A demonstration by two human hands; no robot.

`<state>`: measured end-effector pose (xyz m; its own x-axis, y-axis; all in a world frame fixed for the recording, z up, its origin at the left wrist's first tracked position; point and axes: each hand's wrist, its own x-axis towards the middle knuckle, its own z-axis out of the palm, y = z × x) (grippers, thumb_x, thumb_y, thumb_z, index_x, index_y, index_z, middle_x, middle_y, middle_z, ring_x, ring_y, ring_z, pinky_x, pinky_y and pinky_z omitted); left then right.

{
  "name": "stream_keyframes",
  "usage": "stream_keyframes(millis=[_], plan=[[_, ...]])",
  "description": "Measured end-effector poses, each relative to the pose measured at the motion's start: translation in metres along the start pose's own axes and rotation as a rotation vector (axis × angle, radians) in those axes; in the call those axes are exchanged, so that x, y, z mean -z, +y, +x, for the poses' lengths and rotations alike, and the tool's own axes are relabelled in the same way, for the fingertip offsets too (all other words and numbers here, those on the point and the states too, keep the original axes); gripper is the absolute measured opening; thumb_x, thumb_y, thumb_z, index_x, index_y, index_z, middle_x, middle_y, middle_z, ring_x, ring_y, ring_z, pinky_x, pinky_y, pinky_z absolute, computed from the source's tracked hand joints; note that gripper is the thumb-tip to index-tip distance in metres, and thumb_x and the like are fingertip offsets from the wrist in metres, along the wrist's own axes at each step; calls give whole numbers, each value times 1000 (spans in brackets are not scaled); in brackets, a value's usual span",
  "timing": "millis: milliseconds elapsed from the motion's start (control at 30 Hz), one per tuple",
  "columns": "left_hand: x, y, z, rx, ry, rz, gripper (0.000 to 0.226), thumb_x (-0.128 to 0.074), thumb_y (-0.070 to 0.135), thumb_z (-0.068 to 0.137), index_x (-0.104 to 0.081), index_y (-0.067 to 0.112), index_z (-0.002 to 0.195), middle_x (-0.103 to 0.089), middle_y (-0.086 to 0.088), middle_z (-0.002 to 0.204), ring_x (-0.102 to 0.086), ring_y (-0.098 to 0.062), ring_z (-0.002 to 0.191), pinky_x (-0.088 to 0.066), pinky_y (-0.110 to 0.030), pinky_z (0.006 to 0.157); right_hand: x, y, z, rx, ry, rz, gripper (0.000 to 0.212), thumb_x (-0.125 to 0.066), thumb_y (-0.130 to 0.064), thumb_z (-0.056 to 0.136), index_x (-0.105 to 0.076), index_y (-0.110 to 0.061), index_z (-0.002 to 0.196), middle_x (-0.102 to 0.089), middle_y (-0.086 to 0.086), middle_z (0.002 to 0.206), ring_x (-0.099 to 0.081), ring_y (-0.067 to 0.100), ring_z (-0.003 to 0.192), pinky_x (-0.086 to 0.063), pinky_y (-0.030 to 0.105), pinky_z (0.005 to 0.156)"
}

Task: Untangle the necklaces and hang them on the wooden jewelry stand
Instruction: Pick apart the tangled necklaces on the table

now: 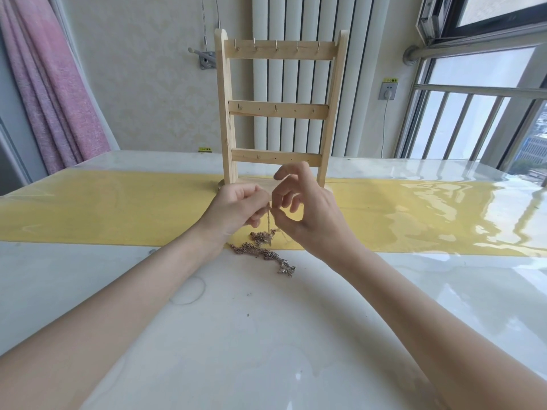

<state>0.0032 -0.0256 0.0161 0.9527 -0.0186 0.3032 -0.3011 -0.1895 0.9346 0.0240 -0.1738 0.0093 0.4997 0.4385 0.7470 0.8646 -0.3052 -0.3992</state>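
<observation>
Two bare forearms reached in from the bottom edge across a glossy white tabletop, meeting near the middle. On the far left hung a pink, textured curtain. A yellow cloth runner lay under the table's clear cover and ran across its full width. The left hand had its fingers curled in, pinching a fine thread of chain at its top. Below that thread, a tangled clump of small-linked, silver-toned necklaces lay on the table at the near edge of the runner, trailing rightward to a knotted end. The thread rose from the clump to the fingers of both hands. Just to the right, the right hand pinched the same thread between thumb and forefinger, its other fingers spread and raised. Behind the hands stood an upright, pale wooden jewelry stand with three cross bars set with small metal hooks, all bare of chains. Behind the stand was a white ribbed radiator, and at the far right a barred window.
</observation>
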Motion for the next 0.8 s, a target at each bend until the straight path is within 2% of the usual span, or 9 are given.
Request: stream_keyframes(millis=[100,200,300,433,600,800], plan=[[-3,1,-1,81,-12,-134,19,-50,18,68,-51,3,81,-39,7,48,-34,-7,46,-36,-17,48,1,-1,2,11,45,-17,39,-62,-2,80,-44,-5,114,-59,0,83,-46,10,73,-40,18,66],[-5,3,-2,101,-11,-161,13,-50,17,67,-50,7,75,-36,5,50,-34,-8,47,-35,-17,46,0,-2,1,36,37,-54,39,-62,-1,80,-45,-6,116,-59,-1,84,-46,13,76,-37,12,69],[-6,5,-3,108,-17,-144,7,-49,18,67,-49,11,67,-35,6,50,-33,-8,48,-35,-17,47,0,-3,0,48,40,-65,40,-61,2,80,-47,-4,116,-58,-2,84,-45,14,79,-37,12,71],[-8,7,-4,104,-16,-117,8,-50,22,67,-51,15,65,-35,7,51,-32,-8,49,-35,-16,48,1,-4,1,60,50,-83,40,-62,4,78,-48,-4,115,-56,-4,86,-37,7,81,-35,9,73],[-10,6,-6,110,-3,-104,9,-51,24,65,-52,17,61,-35,7,52,-32,-8,49,-33,-19,50,-1,-4,-1,60,59,-97,40,-61,4,77,-48,-6,113,-50,-10,83,-36,6,79,-35,9,72],[-9,4,-4,89,6,-8,14,-50,26,65,-49,12,66,-37,9,48,-34,-7,46,-32,-21,52,-3,-4,-2,37,28,-77,38,-58,2,77,-47,-6,113,-51,-8,83,-36,6,78,-35,11,70]])
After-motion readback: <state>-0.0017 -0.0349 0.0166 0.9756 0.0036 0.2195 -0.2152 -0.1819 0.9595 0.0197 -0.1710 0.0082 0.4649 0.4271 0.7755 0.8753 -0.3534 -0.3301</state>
